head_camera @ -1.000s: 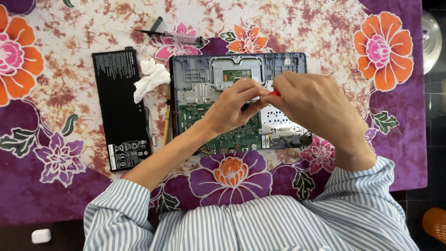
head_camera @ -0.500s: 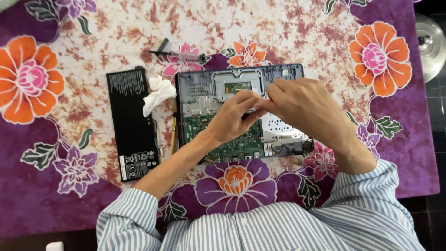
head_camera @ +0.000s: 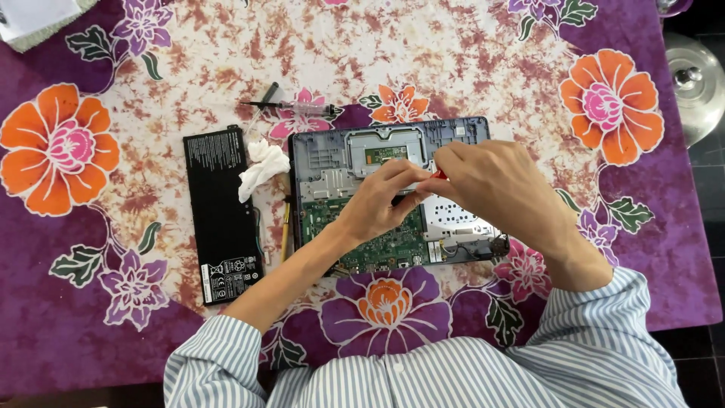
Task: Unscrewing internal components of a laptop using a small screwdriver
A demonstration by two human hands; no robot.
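Over the opened laptop (head_camera: 389, 193) at mid-surface, both hands meet — right hand (head_camera: 498, 189) pinching a red-handled tool (head_camera: 437, 174), left hand (head_camera: 385, 200) pinched at its tip, hiding the board beneath. Just left: black battery (head_camera: 221, 215), white tissue (head_camera: 262, 168), screwdriver (head_camera: 291, 107) behind.

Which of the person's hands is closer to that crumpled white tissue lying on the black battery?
The left hand. It rests over the opened laptop, to the right of the white tissue. The right hand is farther right, beyond the left one, pinching a small red tool.
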